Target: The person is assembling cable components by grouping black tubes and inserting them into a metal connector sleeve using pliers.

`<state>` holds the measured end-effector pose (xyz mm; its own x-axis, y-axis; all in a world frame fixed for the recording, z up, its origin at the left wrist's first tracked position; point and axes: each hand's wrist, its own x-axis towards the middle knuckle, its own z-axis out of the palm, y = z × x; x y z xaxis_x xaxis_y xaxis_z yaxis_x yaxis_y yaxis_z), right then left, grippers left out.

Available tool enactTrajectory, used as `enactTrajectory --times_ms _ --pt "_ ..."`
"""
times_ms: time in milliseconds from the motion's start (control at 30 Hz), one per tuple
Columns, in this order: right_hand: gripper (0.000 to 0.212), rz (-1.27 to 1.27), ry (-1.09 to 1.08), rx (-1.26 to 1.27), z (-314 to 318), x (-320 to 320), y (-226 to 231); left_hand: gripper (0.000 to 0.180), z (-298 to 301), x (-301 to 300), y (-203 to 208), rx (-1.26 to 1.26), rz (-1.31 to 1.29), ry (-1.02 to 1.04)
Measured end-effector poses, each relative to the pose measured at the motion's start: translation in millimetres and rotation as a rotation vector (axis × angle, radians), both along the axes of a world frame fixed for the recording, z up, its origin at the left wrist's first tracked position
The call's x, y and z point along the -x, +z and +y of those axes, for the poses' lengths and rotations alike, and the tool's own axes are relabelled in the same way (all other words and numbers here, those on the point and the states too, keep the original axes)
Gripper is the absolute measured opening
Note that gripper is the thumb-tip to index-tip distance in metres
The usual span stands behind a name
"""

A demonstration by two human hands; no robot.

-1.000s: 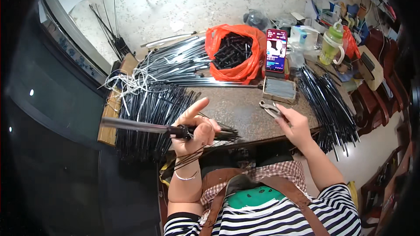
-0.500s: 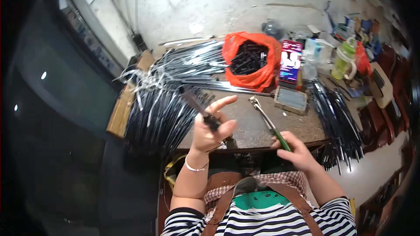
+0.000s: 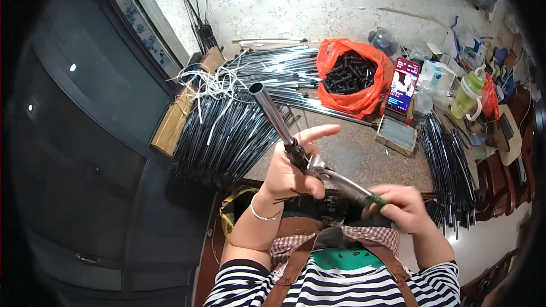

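My left hand point(image 3: 286, 173) is wrapped round the lower end of a shiny metal tube point(image 3: 270, 111), which carries a black joint piece point(image 3: 297, 153). The tube points up and away to the left, and my index finger is stretched out to the right. In my right hand point(image 3: 398, 207), closed and slightly blurred, is a long metal tool with a green handle point(image 3: 350, 186). Its head meets the joint piece beside my left thumb; whether it grips or only touches there, I cannot tell.
A thick bundle of dark rods point(image 3: 222, 136) with white ties point(image 3: 219, 82) lies left on the table point(image 3: 335, 142). Behind are a red plastic bag point(image 3: 364, 105) of black pieces, a phone point(image 3: 402, 88), a small box of thin pins point(image 3: 397, 135), a green bottle point(image 3: 469, 94) and more rods point(image 3: 446, 170).
My right hand has brought the tool's head leftward, from over the table to the joint piece in my left hand. The tube now stands more toward me, and the whole view has shifted.
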<state>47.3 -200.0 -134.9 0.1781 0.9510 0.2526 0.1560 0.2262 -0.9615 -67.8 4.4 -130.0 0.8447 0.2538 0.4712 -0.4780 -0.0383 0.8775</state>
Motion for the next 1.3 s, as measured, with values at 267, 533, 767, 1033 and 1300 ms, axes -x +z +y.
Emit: enactTrajectory --times_ms 267,533,767,1033,1300 --pt "0.051 -0.085 0.103 0.355 17 10 -6 0.084 -3 -6 4 -0.236 0.03 0.198" --pt "0.018 0.059 0.236 0.404 19 11 5 0.069 -1 3 4 0.277 -0.096 0.02" --pt "0.049 -0.545 -0.364 0.164 21 13 -8 0.059 -7 -1 11 -0.085 0.058 0.213" --pt "0.012 0.86 0.454 0.62 -4 -3 -19 0.067 -13 -15 12 -0.046 0.029 -0.11" --pt "0.049 -1.048 -0.666 -0.352 25 -9 -14 0.069 -9 -5 13 -0.042 0.164 0.099"
